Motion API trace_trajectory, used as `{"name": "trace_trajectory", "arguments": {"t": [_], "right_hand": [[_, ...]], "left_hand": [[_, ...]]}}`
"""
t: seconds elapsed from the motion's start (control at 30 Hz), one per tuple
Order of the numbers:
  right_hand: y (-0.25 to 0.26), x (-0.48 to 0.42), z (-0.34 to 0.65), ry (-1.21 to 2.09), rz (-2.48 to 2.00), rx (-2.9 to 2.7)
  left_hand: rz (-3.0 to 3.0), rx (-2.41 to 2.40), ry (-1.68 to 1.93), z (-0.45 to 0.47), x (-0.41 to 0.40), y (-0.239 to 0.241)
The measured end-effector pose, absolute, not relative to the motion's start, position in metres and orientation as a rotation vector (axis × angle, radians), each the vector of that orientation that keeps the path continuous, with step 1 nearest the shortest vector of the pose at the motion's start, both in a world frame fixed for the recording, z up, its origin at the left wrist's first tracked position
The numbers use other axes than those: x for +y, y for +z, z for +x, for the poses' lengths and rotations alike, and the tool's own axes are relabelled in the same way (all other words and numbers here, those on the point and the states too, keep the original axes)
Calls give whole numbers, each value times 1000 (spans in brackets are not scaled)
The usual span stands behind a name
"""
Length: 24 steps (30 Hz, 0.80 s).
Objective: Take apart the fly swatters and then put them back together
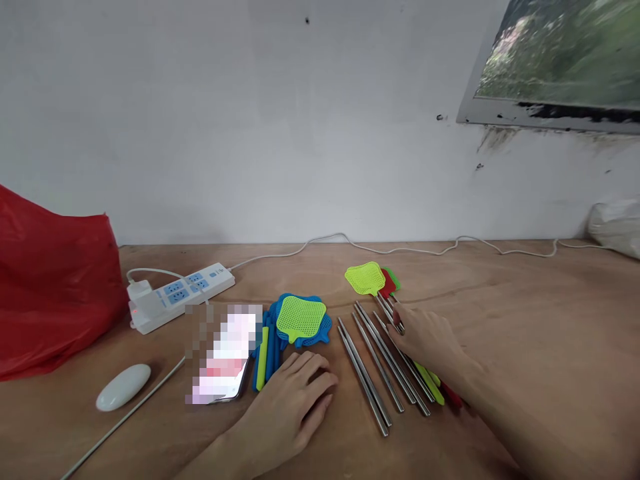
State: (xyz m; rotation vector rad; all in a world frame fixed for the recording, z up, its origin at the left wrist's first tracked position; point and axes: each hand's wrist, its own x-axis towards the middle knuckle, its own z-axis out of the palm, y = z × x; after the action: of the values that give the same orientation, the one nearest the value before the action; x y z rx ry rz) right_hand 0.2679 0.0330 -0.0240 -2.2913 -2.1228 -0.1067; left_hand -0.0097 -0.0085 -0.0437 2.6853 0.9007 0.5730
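Observation:
My left hand [295, 393] rests palm down on the wooden table [525, 333], fingers curled loosely, beside a pile of flyswatter heads [300, 319] and coloured handles [265, 353]. My right hand [425, 337] lies over metal rods [375, 367] and assembled flyswatters [370, 279], its fingertips touching one rod. Whether it grips the rod I cannot tell. Several rods lie side by side between my hands.
A phone [225, 360] lies left of the blue pile. A white power strip [175, 293] and its cable sit behind it. A red plastic bag [50, 287] fills the left, a white oval object [123, 385] lies near it, and a white bag [617, 227] sits far right.

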Motion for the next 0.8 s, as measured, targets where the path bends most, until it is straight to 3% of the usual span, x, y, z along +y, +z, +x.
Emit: {"name": "trace_trajectory", "arguments": {"t": [0.8], "right_hand": [[-16,36,272,-161,-2191,-2003]], "left_hand": [[2718,801,391,-9,-15,-35]]}}
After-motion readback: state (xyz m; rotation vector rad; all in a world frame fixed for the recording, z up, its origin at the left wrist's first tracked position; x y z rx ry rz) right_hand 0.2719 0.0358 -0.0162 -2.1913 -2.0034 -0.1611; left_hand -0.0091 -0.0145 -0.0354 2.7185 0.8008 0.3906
